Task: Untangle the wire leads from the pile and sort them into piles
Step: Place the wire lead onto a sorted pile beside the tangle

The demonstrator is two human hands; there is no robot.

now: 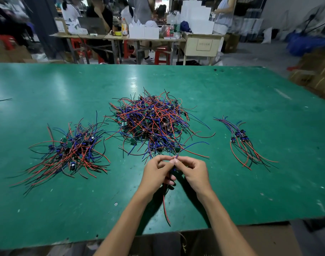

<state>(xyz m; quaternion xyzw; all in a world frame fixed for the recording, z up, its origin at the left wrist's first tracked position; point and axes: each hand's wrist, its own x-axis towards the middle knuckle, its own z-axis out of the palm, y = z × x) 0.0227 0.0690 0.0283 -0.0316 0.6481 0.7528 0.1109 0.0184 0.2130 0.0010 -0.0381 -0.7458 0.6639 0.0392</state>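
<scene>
Your 2 forearms come in from the bottom of the frame, and your hands meet low in the centre, just this side of the big tangle. Your left hand (156,172) and your right hand (192,172) both pinch the same wire lead (165,204), fingertips nearly touching; its red and black tails hang toward the near edge, and its blue and red ends rise toward the central pile (150,124).

The risk is in those upper ends. They run up close to the pile's near fringe, and if they are hooked there, which you cannot tell from here, a quick pull could drag neighbours along and scatter the heap toward you. A hard tug could also strain the joint at a small green board. The hanging tails may slip off the tabletop's near edge.

At centre left lies a large sorted pile (69,154); at centre right a small sorted bundle (241,141), well apart from the tangle.

The tabletop (250,93) is green, scuffed and flecked with pale marks. Beyond it, across the top of the frame, people stand at benches with white boxes, bottles and red stools.
</scene>
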